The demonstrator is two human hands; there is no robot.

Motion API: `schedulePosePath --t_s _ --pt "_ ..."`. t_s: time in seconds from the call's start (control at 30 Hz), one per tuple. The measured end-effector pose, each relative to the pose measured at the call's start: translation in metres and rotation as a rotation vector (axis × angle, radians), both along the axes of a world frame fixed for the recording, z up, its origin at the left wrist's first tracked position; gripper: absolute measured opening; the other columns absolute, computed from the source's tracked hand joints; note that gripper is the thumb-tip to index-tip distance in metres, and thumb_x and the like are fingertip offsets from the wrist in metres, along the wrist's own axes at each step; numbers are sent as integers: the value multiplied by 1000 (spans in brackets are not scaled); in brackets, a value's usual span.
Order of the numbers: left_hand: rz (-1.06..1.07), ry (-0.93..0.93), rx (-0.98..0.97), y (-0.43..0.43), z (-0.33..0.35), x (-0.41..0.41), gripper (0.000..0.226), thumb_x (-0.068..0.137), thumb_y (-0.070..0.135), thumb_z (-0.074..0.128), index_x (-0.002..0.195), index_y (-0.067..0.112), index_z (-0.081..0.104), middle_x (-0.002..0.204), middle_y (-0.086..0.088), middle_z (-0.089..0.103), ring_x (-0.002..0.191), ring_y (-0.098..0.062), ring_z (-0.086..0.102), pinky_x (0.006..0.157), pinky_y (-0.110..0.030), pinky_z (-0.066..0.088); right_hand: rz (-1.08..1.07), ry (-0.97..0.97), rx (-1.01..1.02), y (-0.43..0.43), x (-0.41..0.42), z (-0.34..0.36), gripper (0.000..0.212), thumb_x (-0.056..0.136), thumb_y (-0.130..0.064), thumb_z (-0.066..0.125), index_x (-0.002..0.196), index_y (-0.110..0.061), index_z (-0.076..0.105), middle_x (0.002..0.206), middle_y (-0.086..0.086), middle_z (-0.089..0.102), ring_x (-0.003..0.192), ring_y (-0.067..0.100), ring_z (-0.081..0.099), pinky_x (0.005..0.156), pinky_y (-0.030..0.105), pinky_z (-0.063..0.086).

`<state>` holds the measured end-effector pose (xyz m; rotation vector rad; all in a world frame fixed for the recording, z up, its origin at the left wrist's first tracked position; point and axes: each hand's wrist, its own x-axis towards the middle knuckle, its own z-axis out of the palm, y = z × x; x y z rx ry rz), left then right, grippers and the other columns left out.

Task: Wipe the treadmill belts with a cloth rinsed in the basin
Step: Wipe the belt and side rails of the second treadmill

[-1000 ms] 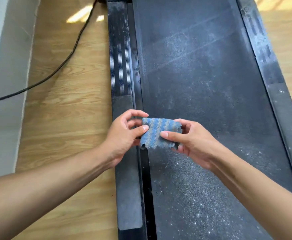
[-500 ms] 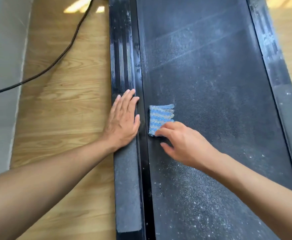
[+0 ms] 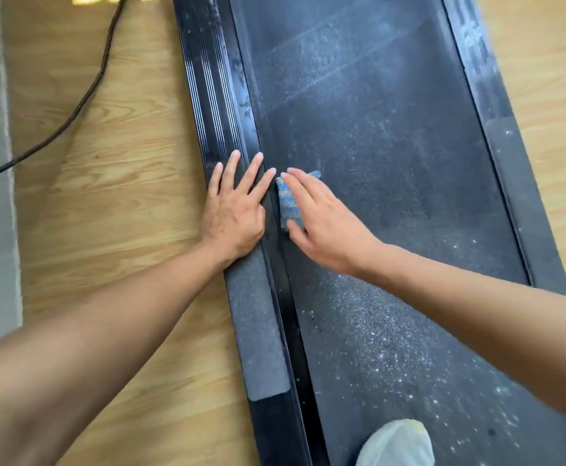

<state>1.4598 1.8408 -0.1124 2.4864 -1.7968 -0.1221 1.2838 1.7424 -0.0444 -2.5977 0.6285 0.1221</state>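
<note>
Right hand [image 3: 325,227] grip is lying apart, straight fingers pressing the blue cloth [image 3: 286,203] onto the dusty belt [image 3: 392,146] beside its left edge. Left hand [image 3: 234,210] is resting flat, fingers spread, on the side rail [image 3: 258,317]. Cloth is judged soft, light and prone to bunching; broad palm pressure is looking advisable.

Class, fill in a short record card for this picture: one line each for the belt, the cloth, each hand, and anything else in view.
treadmill belt: dark, dusty, white specks thicker towards the near end
cloth: blue striped, on the belt by its left edge, partly covered by the right hand
right hand: fingers straight, pressing on the cloth
left hand: flat, fingers spread, resting on the left side rail
also in view: black cable on the wooden floor; white shoe or sock on the belt
</note>
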Motion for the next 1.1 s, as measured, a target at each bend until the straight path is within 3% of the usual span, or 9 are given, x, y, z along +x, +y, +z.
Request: schedulePosePath --t_s 0.1,0.17,0.27,0.5,0.57,0.77,0.87,1.0,1.1 --pt "4 22 -11 2 -4 1 72 91 29 32 162 30 36 173 4 24 161 -34 11 130 -54 9 -260 70 15 26 23 -45 76 107 -42 41 166 -4 12 175 16 1 162 29 -2 132 43 3" --pt "-4 24 -61 1 -9 1 72 90 30 30 161 31 38 171 3 29 161 -34 13 130 -54 10 -290 94 -137 33 24 -67 77 106 -49 33 166 -6 13 175 14 4 162 28 0 132 46 6" --pt "-9 28 -94 -3 -11 3 71 89 31 32 160 30 41 170 1 32 160 -35 15 129 -55 11 -290 84 -204 29 23 -76 70 107 -42 30 166 -7 17 175 13 11 162 27 6 131 44 9" --pt "-14 -28 59 -4 -2 -6 64 104 29 38 166 25 23 175 -1 13 160 -43 0 128 -61 2 -163 115 -154 66 -26 -64 64 105 -26 24 166 -7 16 175 9 8 162 23 2 131 45 14" --pt "3 -5 80 -5 3 -6 63 104 25 38 165 24 26 175 -2 16 160 -44 1 128 -63 2 -166 139 -109 103 -56 -60 66 105 -25 26 167 -7 11 176 9 2 162 23 -4 131 45 14" --pt "25 76 -22 0 5 -5 69 92 32 28 159 25 44 170 -1 33 160 -39 13 129 -59 9 -202 254 -58 205 -128 -51 73 112 -51 22 167 -7 3 175 9 -11 162 25 -9 128 46 11" --pt "33 88 -59 0 0 -7 69 92 33 26 157 25 46 169 -1 35 160 -37 16 129 -58 10 -288 221 -91 184 -99 -56 77 111 -57 20 167 -7 6 175 10 -9 162 24 -10 130 43 4" --pt "48 70 -129 -4 -11 -2 68 91 30 28 155 27 50 167 2 38 159 -35 19 129 -56 11 -349 119 -152 88 -20 -75 79 107 -58 17 167 -6 11 175 13 0 162 25 -3 131 40 1" --pt "42 79 -132 -4 -15 -1 70 91 32 22 155 29 49 167 4 38 160 -34 18 130 -54 9 -276 110 -206 27 15 -77 69 110 -45 25 166 -6 13 175 15 5 162 27 3 131 42 6"
